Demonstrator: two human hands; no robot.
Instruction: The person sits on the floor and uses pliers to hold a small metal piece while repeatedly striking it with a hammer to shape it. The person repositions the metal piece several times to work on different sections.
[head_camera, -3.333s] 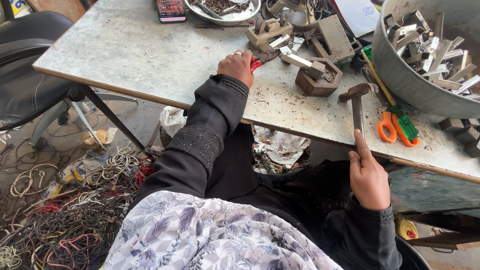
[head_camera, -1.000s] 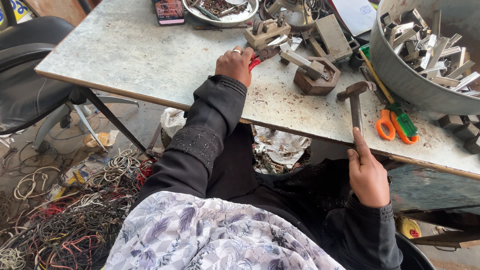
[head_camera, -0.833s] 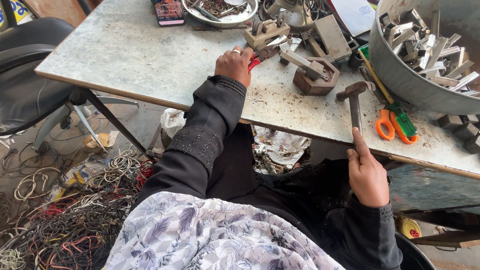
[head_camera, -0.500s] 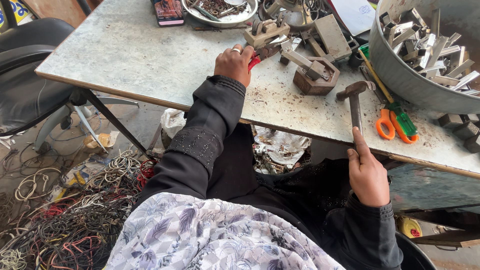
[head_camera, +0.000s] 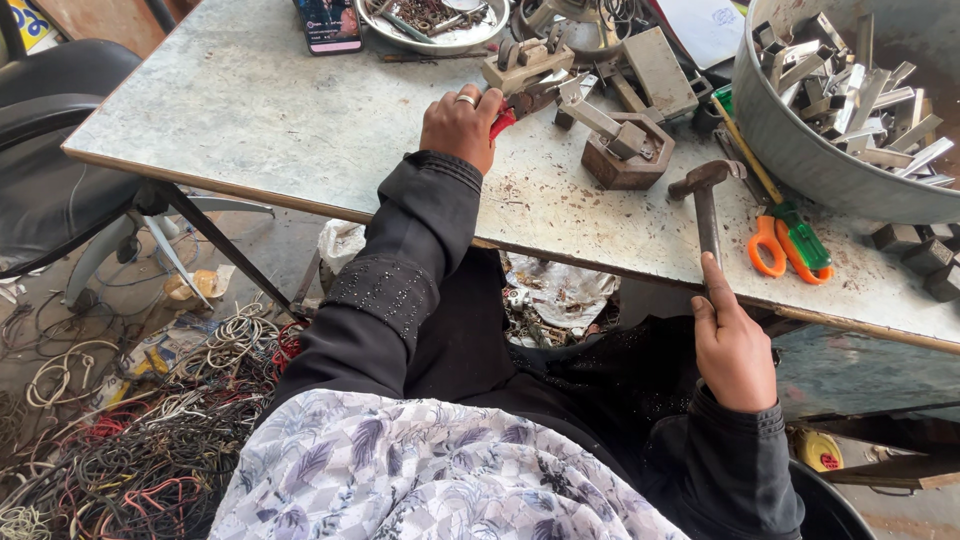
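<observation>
Right hand (head_camera: 735, 350): closed around the handle of a hammer (head_camera: 705, 195), near the worktop's front edge.
Hammer: head rests on the worktop (head_camera: 270, 120), just left of orange scissors (head_camera: 785, 245).
Left hand (head_camera: 460, 125): ringed, gripping red-handled pliers (head_camera: 505, 120) on the worktop.
Beyond: a wooden block holding a metal piece (head_camera: 628, 155) stands between the hands.
Far right: grey tub of metal offcuts (head_camera: 840, 160).
Floor: tangled wires (head_camera: 130, 440).

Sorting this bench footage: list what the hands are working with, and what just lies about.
In hand:
right hand grips hammer
left hand holds red-handled tool
metal block between them

Lying about:
orange scissors
phone
tub of metal pieces
floor wires
</observation>
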